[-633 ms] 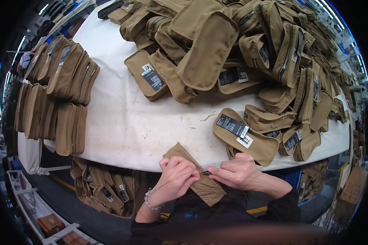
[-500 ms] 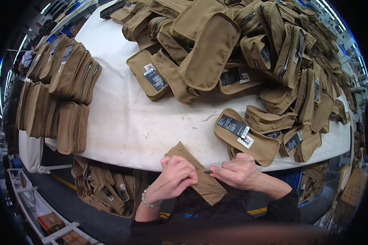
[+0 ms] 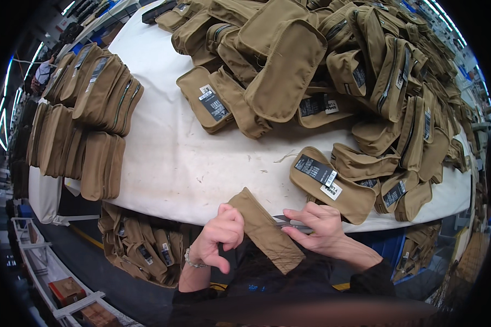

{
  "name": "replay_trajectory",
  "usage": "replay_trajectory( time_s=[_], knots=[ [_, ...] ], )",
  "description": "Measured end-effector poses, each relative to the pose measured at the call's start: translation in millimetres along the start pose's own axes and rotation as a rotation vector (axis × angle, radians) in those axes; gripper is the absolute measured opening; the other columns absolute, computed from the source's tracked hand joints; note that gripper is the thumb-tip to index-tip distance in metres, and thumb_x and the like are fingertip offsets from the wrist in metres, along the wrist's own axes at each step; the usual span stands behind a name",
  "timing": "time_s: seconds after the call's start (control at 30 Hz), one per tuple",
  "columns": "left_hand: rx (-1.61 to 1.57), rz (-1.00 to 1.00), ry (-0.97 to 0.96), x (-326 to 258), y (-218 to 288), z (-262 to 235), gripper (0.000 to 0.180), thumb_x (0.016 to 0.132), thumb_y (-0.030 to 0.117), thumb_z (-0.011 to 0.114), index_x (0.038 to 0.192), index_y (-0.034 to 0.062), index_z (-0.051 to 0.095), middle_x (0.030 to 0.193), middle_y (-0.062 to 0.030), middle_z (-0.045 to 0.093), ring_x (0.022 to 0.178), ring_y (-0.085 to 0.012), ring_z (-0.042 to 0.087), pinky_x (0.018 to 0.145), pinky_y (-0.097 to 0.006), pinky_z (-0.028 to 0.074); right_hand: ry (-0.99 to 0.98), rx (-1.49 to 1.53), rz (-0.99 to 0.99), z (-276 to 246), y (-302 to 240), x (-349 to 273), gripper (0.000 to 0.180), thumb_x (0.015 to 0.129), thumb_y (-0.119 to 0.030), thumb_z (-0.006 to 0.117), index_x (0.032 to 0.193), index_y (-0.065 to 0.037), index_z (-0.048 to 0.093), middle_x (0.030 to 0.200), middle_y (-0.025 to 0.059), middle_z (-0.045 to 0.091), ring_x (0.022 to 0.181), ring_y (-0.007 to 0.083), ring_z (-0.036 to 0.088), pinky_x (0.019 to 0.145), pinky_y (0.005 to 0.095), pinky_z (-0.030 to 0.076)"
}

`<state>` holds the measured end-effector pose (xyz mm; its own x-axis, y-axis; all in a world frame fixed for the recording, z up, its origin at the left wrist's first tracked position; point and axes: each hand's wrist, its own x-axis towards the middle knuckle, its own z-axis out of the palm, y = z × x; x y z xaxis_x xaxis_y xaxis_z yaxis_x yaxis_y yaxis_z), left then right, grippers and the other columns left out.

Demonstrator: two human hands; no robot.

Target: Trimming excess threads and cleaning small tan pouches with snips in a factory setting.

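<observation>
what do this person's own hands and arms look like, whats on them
The left hand and right hand are gloveless. A bracelet of pale beads circles the left wrist; none shows on the right. Plain, very dark sleeves end partway along the forearms, with no markings visible on them.

The left forearm (image 3: 193, 279) rises from the near side, and its left hand (image 3: 218, 237) has the fingers curled loosely while the thumb stands out well apart, pointing near and right. From the near right, the right forearm (image 3: 360, 254) slants far and left to the right hand (image 3: 324, 228), whose thumb and fingers reach left in a narrow pinch. The hands are apart.
</observation>
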<state>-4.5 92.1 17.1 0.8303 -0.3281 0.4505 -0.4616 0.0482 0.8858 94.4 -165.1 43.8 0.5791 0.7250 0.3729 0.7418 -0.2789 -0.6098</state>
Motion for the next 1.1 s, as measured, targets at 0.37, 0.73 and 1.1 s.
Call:
replay_trajectory(
  time_s=[0.37,0.73,1.1],
  knots=[
    [0.757,-0.330,0.343,19.4,2.9,31.3,0.064,0.056,0.034,0.089,0.106,0.0065,0.062,0.125,-0.0122,0.057,0.116,-0.0301,0.049,0.100,-0.040,0.033,-0.034,-0.033,-0.140,15.8,9.9,20.4,0.032,0.072,-0.028,0.080,0.101,-0.015,0.072,0.063,-0.0042,0.051,0.046,0.0137,0.045,0.045,0.0277,0.032],
    [0.658,-0.355,0.315,18.4,1.8,25.2,0.071,0.056,0.040,0.089,0.113,0.0080,0.062,0.127,-0.0073,0.055,0.120,-0.0269,0.044,0.101,-0.040,0.028,-0.107,-0.106,-0.247,9.4,15.6,31.3,0.032,0.073,-0.032,0.079,0.101,-0.018,0.073,0.063,-0.0066,0.051,0.047,0.0114,0.043,0.046,0.0274,0.030],
    [0.644,-0.351,0.300,18.1,1.5,23.2,0.070,0.055,0.040,0.089,0.112,0.0084,0.063,0.126,-0.0071,0.056,0.119,-0.0269,0.044,0.101,-0.040,0.029,-0.133,-0.094,-0.286,13.4,18.2,38.1,0.022,0.077,-0.029,0.075,0.094,-0.016,0.071,0.062,-0.0042,0.052,0.048,0.0127,0.053,0.046,0.0284,0.035]
  ],
)
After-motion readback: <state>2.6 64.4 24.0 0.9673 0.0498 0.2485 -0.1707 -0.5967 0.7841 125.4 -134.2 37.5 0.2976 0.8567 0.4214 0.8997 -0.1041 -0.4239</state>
